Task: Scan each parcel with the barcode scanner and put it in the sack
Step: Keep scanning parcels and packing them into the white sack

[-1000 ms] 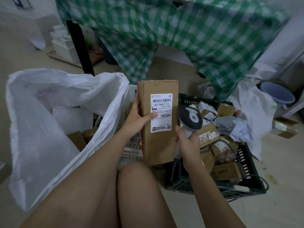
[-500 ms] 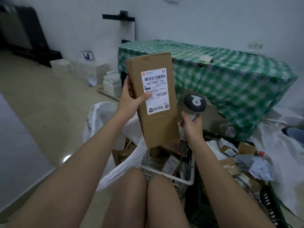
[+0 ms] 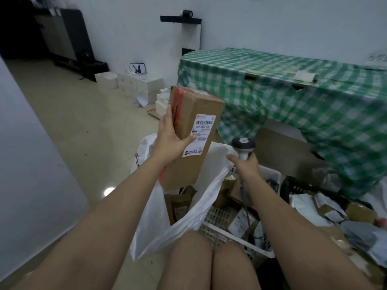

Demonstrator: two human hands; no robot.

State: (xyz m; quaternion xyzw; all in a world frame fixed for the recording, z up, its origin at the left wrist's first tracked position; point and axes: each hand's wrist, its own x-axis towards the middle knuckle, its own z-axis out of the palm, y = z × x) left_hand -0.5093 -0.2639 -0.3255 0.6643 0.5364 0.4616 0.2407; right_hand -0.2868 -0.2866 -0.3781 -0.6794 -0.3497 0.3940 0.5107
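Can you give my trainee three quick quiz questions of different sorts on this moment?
1. True or false: the left hand holds the cardboard parcel with its label showing.
2. What does the right hand hold? A) barcode scanner B) tape roll C) pen
3. Fill in: the parcel hangs above the open white ____.

Key: 1 true; 2 A; 3 sack.
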